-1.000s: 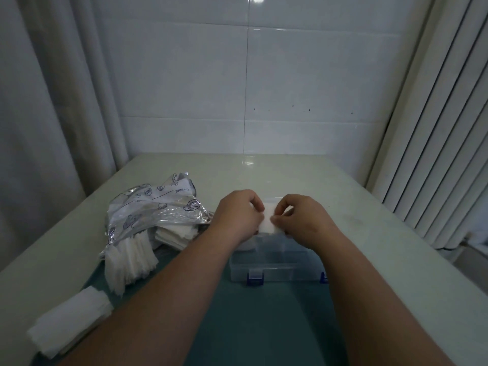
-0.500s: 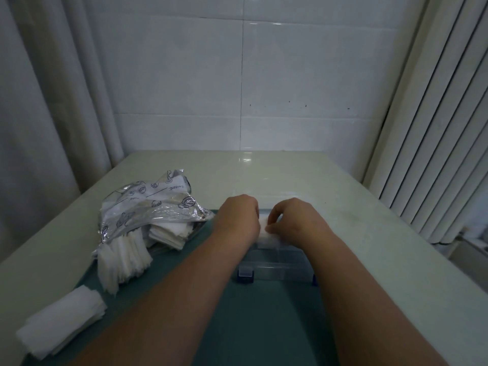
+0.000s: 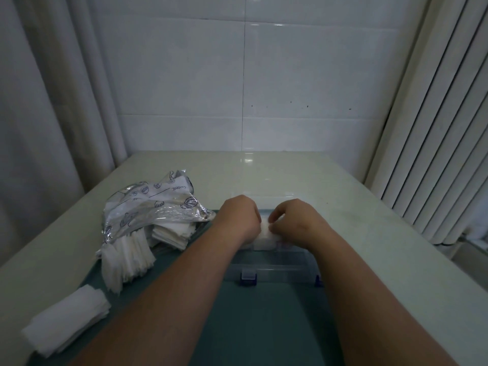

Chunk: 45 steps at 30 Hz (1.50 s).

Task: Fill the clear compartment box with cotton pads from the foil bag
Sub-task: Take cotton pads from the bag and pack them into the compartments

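The clear compartment box (image 3: 274,270) with blue latches sits open on a teal mat, its lid lying back toward the wall. Both hands are low over its far compartments. My left hand (image 3: 237,220) and my right hand (image 3: 293,220) hold a small stack of white cotton pads (image 3: 264,236) between them, fingers curled round it, the stack down in the box. The crumpled foil bag (image 3: 153,207) lies to the left, with cotton pads (image 3: 169,233) spilling from under it.
Another pile of pads (image 3: 126,260) leans out of the bag's front, and a separate stack (image 3: 66,323) lies at the mat's near left corner. The teal mat (image 3: 264,326) covers a pale table (image 3: 369,220). Curtains hang left, a radiator stands right, tiled wall behind.
Both hands have lowered the stack of pads from just above the box down into its far compartments, and they stay closed round it.
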{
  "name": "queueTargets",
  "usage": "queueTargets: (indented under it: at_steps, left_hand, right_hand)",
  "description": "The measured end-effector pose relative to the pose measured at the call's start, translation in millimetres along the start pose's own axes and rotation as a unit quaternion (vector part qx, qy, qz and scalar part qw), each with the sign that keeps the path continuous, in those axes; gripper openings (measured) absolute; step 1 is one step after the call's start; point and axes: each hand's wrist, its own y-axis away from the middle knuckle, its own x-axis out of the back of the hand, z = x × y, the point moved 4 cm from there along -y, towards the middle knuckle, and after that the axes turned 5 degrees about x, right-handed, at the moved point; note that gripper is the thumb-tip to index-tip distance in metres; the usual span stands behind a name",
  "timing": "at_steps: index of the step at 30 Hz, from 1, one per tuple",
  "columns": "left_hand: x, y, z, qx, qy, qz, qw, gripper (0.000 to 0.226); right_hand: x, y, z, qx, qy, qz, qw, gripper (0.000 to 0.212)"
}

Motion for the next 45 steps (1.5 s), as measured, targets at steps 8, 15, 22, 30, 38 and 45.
queueTargets:
  at_steps: [8, 15, 22, 30, 38, 45]
  left_hand:
    - [-0.7, 1.0, 3.3, -0.039, -0.103, 0.044, 0.993, 0.027]
    - [-4.3, -8.2, -7.8, -0.018, -0.069, -0.013, 0.997, 0.033]
    - [-9.8, -10.9, -10.8, -0.011, -0.055, -0.013, 0.998, 0.035]
    - [-3.5, -2.7, -11.1, -0.017, -0.05, 0.029, 0.998, 0.026]
    - [27.1, 23.1, -17.9, -0.053, 0.067, 0.097, 0.992, 0.02]
    - [53.3, 59.9, -42.3, -0.06, 0.142, 0.157, 0.975, 0.02]
  right_hand:
    - [1.8, 2.4, -7.5, -0.018, 0.042, -0.053, 0.998, 0.03]
    - [-7.6, -6.7, 1.4, -0.055, 0.06, -0.055, 0.995, 0.029]
    - [-11.0, -11.4, 0.6, -0.066, 0.084, -0.072, 0.992, 0.028]
    - [-3.6, -6.8, -9.3, -0.046, 0.15, -0.09, 0.984, 0.037]
    - [4.6, 10.1, -19.5, 0.038, 0.044, 0.045, 0.997, 0.037]
    - [-2.3, 29.6, -50.2, 0.145, -0.045, 0.134, 0.979, 0.027]
